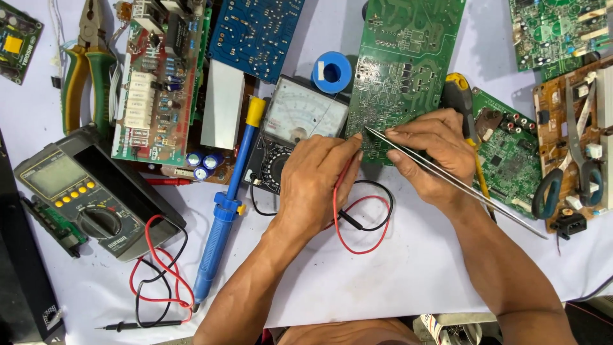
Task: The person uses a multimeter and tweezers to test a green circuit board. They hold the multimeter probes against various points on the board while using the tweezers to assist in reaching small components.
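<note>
My right hand (pixel 433 153) holds long metal tweezers (pixel 447 176), their tips touching the lower left edge of a large green circuit board (pixel 408 57). My left hand (pixel 316 182) rests beside it, pinching a red probe lead (pixel 336 198) against the same board edge. Red and black leads (pixel 367 223) loop on the white table below my hands. An analog multimeter (pixel 294 121) lies just left of my left hand, partly covered by it.
A blue desoldering pump (pixel 223 204), a grey digital multimeter (pixel 89 195) with red and black leads, pliers (pixel 86 64), a blue solder spool (pixel 332 71), a yellow-handled screwdriver (pixel 460 96), scissors (pixel 571 166) and several other circuit boards surround the work spot.
</note>
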